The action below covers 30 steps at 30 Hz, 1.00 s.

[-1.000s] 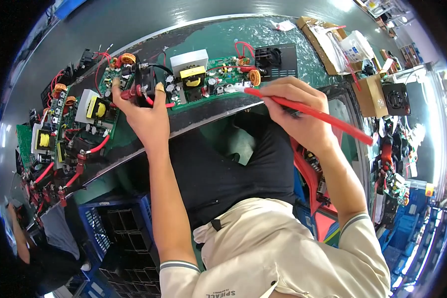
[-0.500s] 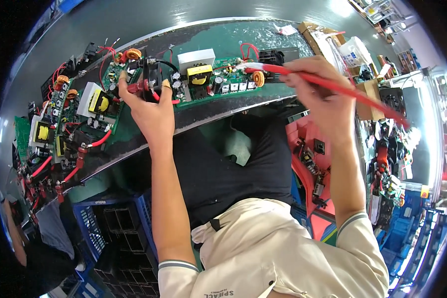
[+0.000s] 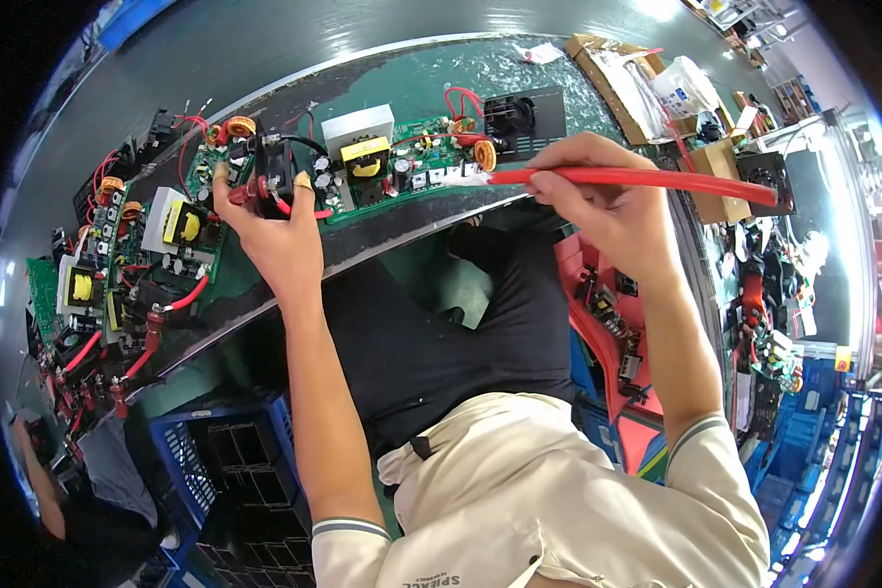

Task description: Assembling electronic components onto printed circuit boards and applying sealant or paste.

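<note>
My right hand (image 3: 612, 201) is closed round a long red-handled brush (image 3: 696, 180). Its pale bristles lie over the near edge of a green circuit board (image 3: 412, 176), which carries a yellow-wrapped transformer (image 3: 365, 160), a light grey heatsink and a copper ring coil (image 3: 485, 154). At the board's left end, my left hand (image 3: 274, 235) grips a black end panel (image 3: 276, 171) between thumb and fingers. A red terminal and a thick red wire are beside those fingers. A black fan panel (image 3: 524, 120) stands by the board's right end.
Several similar boards (image 3: 181, 223) with red cables crowd the bench's left side. An open cardboard box (image 3: 617, 88) sits at the far right. Below the bench are a blue crate (image 3: 181, 461) of black parts and a pink-red bin (image 3: 598, 323) with parts. Another person's arm (image 3: 39, 470) shows at lower left.
The brush has swung to nearly level, its bristles moving from the board's far side to the near edge. My left hand keeps its grip on the panel. The whole view has shifted slightly.
</note>
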### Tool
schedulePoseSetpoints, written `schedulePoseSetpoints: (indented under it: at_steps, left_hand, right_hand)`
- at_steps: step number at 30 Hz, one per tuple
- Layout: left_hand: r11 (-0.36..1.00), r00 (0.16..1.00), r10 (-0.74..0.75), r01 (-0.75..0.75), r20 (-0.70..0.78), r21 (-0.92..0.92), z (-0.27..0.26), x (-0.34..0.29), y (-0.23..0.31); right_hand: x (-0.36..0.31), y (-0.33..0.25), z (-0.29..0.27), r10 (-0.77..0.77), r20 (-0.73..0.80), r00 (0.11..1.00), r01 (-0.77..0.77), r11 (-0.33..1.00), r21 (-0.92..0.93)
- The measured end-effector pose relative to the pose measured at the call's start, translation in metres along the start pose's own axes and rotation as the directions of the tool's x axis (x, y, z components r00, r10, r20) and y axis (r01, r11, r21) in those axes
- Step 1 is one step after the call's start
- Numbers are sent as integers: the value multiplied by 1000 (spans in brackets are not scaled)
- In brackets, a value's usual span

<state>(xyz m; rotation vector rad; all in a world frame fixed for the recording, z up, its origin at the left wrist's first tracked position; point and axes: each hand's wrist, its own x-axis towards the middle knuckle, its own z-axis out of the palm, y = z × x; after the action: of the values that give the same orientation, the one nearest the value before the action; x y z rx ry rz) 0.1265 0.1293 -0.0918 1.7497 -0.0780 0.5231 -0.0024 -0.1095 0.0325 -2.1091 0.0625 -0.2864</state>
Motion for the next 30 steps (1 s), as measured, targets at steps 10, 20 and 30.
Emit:
schedulePoseSetpoints:
  at_steps: [10, 20, 30]
  left_hand:
    - [998, 998, -56, 57, 21, -26, -2, -4, 7]
    - [999, 999, -40, 41, 29, -34, -5, 2, 2]
    - [987, 985, -97, 77, 145, 141, -33, 18, 25]
  right_hand:
    - [21, 9, 20, -224, -61, 973, 219, 972, -89]
    - [35, 8, 45, -237, 83, 968, 246, 959, -141]
    - [10, 28, -95, -118, -696, 709, 84, 993, -83]
